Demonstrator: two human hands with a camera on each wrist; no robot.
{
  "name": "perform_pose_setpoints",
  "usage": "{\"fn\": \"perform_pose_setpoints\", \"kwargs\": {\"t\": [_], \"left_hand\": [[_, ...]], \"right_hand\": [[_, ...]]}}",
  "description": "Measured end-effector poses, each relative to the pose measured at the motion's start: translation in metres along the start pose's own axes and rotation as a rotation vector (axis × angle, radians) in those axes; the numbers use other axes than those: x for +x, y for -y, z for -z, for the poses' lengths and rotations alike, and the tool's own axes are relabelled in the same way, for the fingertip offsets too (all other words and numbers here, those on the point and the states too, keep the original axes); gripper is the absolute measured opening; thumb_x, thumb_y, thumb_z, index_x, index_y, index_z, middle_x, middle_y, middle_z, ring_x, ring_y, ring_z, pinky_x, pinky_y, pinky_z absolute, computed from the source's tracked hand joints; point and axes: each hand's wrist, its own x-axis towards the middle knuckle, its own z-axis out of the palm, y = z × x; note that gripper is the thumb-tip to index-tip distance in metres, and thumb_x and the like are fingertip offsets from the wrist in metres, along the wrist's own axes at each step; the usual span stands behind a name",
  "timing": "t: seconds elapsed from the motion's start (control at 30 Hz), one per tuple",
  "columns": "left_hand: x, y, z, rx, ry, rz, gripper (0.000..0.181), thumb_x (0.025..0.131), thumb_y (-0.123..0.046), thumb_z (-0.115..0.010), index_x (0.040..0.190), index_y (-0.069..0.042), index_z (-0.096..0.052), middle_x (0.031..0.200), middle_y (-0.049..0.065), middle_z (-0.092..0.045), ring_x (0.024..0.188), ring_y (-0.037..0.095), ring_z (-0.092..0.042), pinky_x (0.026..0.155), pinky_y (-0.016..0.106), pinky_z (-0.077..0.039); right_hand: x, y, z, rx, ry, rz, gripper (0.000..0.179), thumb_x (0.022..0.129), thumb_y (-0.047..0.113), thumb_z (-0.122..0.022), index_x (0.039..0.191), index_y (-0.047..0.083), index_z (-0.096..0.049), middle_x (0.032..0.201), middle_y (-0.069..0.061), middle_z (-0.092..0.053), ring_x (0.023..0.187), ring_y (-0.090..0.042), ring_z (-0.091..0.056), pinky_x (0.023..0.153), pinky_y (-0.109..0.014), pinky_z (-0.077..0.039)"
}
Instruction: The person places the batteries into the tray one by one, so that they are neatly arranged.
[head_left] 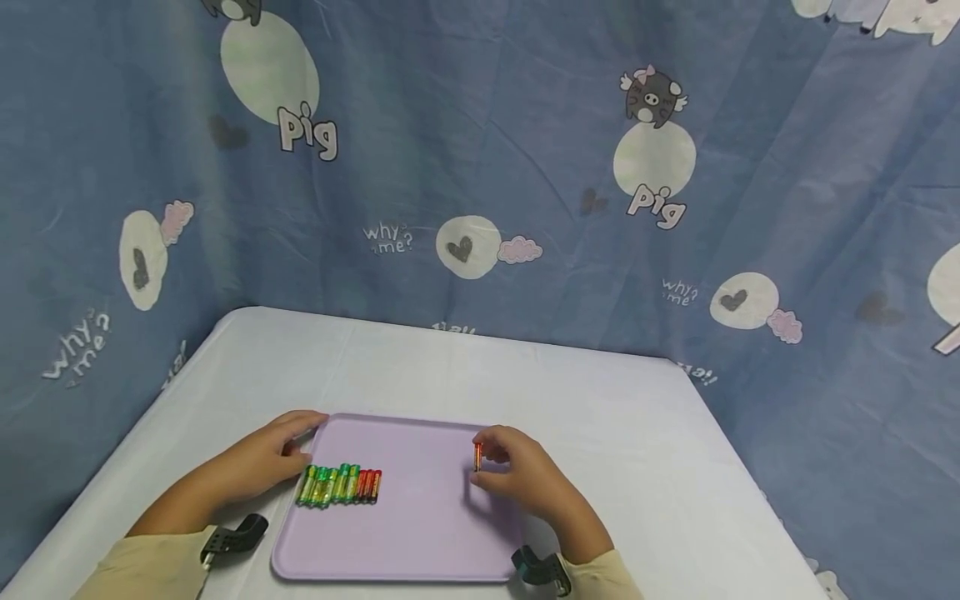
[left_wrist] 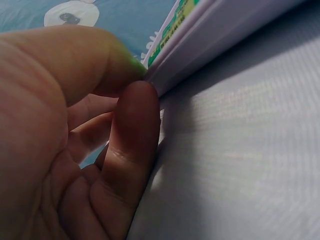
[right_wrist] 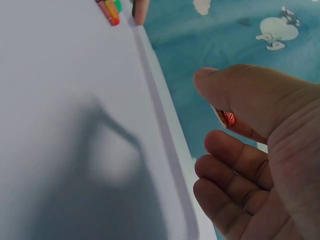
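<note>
My right hand (head_left: 528, 471) pinches a red battery (head_left: 477, 457) upright between thumb and index finger, over the right part of the lilac tray (head_left: 420, 533). In the right wrist view the thumb covers most of that battery (right_wrist: 229, 118), and the other fingers curl loosely below. At the tray's left edge, my left hand (head_left: 258, 458) holds the rim, its thumb and a bent finger meeting there in the left wrist view. Several green batteries (head_left: 327, 485) lie side by side near this hand, with red batteries (head_left: 368, 486) continuing the row to the right.
A white cloth (head_left: 585, 383) covers the table under the tray. Behind and to the left hangs a blue curtain (head_left: 420, 150) with pig prints. Black straps (head_left: 234, 537) sit at both wrists, next to beige sleeves (head_left: 150, 567).
</note>
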Motion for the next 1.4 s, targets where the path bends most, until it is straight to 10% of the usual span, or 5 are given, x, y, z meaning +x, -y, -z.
{"fn": "perform_pose_setpoints", "kwargs": {"t": [1.4], "left_hand": [[-0.001, -0.002, 0.001, 0.007, -0.007, -0.002, 0.064, 0.098, -0.02, -0.07, 0.156, -0.005, -0.046, 0.161, 0.021, -0.04, 0.13, 0.036, -0.053, 0.11, 0.066, -0.039]], "right_hand": [[0.052, 0.067, -0.075, -0.213, 0.169, 0.096, 0.041, 0.082, 0.029, -0.09, 0.118, 0.019, -0.071, 0.108, 0.013, -0.065, 0.101, 0.001, -0.056, 0.097, -0.023, -0.048]]}}
